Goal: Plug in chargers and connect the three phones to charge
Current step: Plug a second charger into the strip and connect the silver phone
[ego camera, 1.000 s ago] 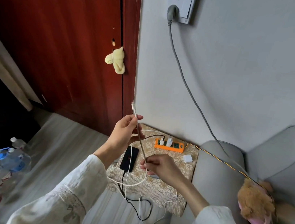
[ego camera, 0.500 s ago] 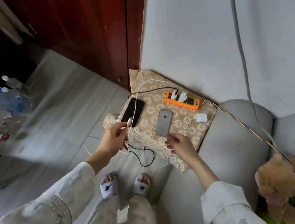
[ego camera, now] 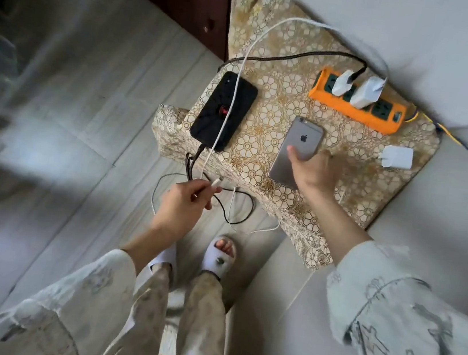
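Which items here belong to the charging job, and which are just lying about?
Job: silver phone under right hand; white cable plug in left hand; black phone; orange power strip; loose white charger.
Lying about: floral cloth; slippers.

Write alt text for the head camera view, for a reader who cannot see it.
Seen from above, a person's left hand pinches a white cable's plug while the right hand grips a grey phone lying face down on a floral-covered stand. A black phone with a dark cable plugged in lies beside it, behind an orange power strip holding two white chargers.
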